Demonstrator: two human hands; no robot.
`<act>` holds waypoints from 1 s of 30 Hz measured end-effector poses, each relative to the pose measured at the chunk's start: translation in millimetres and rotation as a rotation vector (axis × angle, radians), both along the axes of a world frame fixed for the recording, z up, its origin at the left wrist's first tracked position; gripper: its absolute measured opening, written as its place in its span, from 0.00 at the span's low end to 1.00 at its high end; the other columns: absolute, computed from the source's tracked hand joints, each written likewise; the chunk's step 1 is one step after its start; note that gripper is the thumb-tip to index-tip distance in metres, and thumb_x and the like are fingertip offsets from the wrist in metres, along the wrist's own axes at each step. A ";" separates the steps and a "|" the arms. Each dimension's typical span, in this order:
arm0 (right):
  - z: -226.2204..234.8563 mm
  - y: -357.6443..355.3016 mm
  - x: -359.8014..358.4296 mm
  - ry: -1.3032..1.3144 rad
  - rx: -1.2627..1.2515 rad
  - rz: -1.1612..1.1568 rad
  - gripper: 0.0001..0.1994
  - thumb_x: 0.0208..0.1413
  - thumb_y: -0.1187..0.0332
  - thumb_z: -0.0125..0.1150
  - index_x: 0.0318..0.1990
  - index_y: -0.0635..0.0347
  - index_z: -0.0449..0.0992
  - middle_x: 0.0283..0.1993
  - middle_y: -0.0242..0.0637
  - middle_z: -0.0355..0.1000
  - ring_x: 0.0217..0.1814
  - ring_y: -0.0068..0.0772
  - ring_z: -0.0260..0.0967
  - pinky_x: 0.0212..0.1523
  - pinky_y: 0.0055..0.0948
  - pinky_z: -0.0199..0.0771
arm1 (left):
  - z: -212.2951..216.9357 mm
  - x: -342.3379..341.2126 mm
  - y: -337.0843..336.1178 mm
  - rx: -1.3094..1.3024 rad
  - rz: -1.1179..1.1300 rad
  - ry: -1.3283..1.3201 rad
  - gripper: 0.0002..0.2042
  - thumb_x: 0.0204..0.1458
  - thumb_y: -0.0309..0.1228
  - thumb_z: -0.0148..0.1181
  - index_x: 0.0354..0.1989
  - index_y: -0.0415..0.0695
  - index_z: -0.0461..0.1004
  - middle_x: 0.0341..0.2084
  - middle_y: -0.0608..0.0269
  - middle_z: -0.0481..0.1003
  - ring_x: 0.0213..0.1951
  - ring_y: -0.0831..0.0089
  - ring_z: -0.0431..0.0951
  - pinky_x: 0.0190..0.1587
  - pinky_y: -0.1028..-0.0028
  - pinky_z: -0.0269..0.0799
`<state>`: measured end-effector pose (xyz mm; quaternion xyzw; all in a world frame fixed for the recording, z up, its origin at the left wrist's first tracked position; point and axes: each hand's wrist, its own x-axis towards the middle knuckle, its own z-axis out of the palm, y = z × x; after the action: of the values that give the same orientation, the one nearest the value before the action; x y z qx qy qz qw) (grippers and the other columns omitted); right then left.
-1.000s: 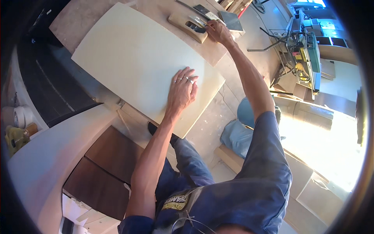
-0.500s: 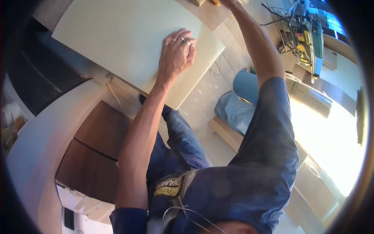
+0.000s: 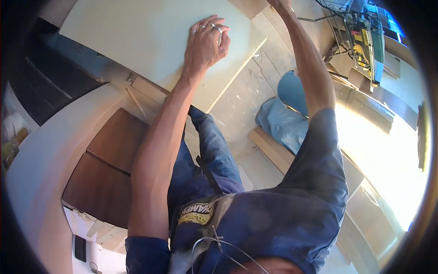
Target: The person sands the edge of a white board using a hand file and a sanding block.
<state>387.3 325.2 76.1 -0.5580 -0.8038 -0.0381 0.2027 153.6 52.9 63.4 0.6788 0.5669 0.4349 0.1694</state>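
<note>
While the left hand (image 3: 207,44) rests palm-down on a pale panel (image 3: 132,39), the right hand (image 3: 279,3) is at the far edge of view.
The panel lies flat, far and left of centre, its visible surface whole; how much is finished or left does not show. The left hand's fingers lie loose, gripping nothing; the right hand's grip, cut off, cannot be told.

Navy short-sleeved T-shirt (image 3: 278,219) over blue jeans (image 3: 218,144)
The wearer's shirt has a yellow-and-black chest print (image 3: 196,213); a thin pale cord (image 3: 217,238) loops near the neckline, and silver-coloured rings (image 3: 219,30) encircle left-hand fingers (image 3: 224,40).
</note>
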 end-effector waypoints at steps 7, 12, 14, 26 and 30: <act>64.3 -311.8 -20.6 0.678 -0.570 -0.117 0.26 0.74 0.60 0.53 0.72 0.67 0.62 0.24 0.29 0.67 0.22 0.18 0.63 0.24 0.24 0.65 | -8.2 -18.5 -15.0 0.064 0.126 0.137 0.11 0.65 0.33 0.57 0.41 0.37 0.80 0.47 0.53 0.82 0.56 0.55 0.78 0.61 0.56 0.70; 19.5 -459.3 -39.0 0.920 -0.585 -0.303 0.20 0.72 0.73 0.51 0.68 0.63 0.64 0.37 0.36 0.70 0.28 0.21 0.70 0.27 0.25 0.71 | -0.8 -10.2 -14.4 -0.025 0.062 0.026 0.12 0.64 0.31 0.57 0.47 0.38 0.81 0.53 0.51 0.80 0.62 0.56 0.75 0.69 0.55 0.64; -4.7 -483.6 -41.7 0.859 -0.588 -0.264 0.20 0.70 0.74 0.54 0.67 0.62 0.65 0.36 0.35 0.69 0.28 0.23 0.68 0.29 0.27 0.70 | -0.2 -14.1 -12.1 -0.033 0.020 0.007 0.12 0.65 0.31 0.56 0.48 0.37 0.81 0.53 0.50 0.80 0.62 0.55 0.76 0.70 0.53 0.64; 1.3 -442.5 27.3 0.484 -0.522 -0.060 0.21 0.71 0.69 0.56 0.70 0.44 0.74 0.36 0.55 0.77 0.32 0.50 0.76 0.36 0.44 0.73 | 23.6 -24.3 -61.3 -0.435 0.372 0.424 0.28 0.71 0.41 0.49 0.76 0.44 0.58 0.77 0.54 0.56 0.79 0.53 0.51 0.81 0.49 0.38; -3.2 -416.9 16.8 0.465 -0.437 -0.001 0.21 0.71 0.69 0.56 0.69 0.43 0.74 0.36 0.58 0.76 0.32 0.56 0.76 0.34 0.45 0.73 | 20.4 -29.3 -62.7 -0.378 0.382 0.603 0.30 0.72 0.45 0.46 0.78 0.44 0.56 0.79 0.54 0.53 0.80 0.52 0.46 0.81 0.45 0.30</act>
<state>404.1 -91.7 73.0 -0.5826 -0.7248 0.2641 0.2562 124.3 -9.8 83.7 0.6152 0.7771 0.1282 0.0334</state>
